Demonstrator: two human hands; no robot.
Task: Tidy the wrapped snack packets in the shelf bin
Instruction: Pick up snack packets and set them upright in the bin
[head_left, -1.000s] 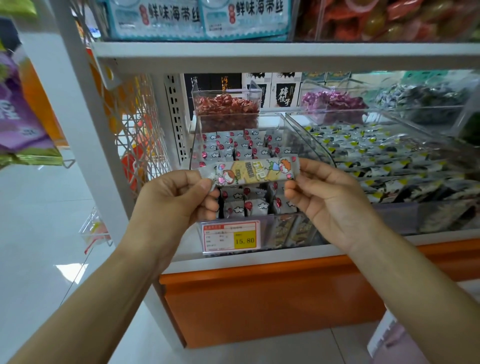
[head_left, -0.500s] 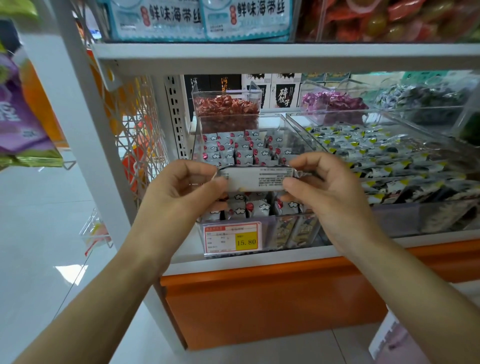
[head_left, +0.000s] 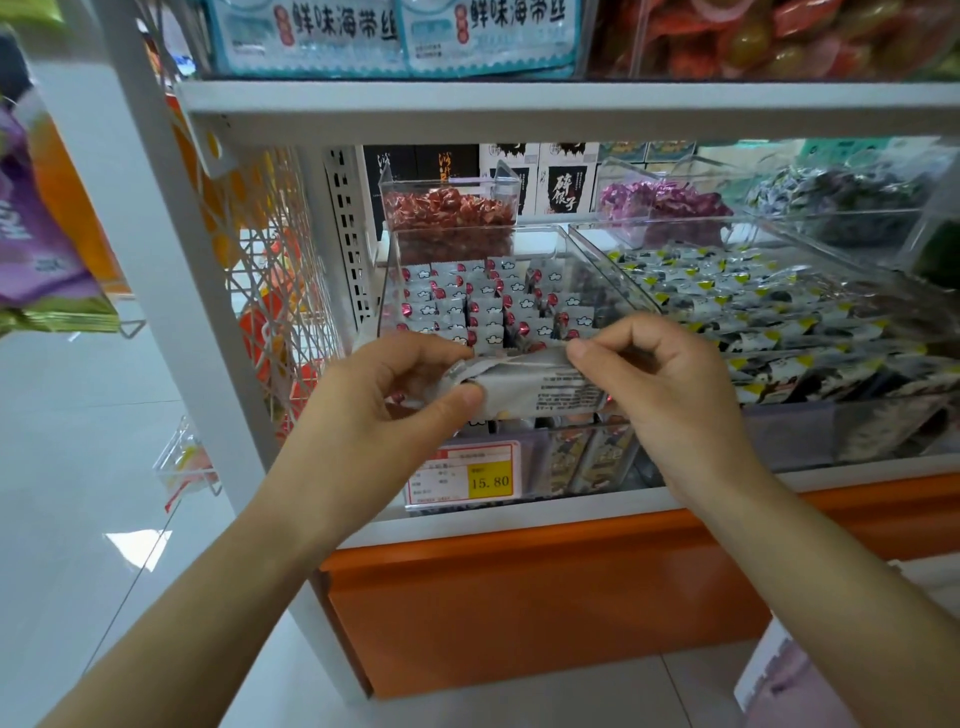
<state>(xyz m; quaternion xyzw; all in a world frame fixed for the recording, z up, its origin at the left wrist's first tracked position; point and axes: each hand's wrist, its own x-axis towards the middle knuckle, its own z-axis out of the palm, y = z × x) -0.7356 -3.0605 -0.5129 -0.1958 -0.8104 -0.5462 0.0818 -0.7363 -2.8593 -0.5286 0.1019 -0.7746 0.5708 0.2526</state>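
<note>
Pinching one packet (head_left: 540, 388): left hand (head_left: 387, 410), right hand (head_left: 672, 397)

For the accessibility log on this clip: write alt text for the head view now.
The left hand and right hand pinch the ends of a long snack packet, its text side facing the camera, over a clear shelf bin of small packets standing in rows. A price tag reading 15.80 sits on the bin's front.
</note>
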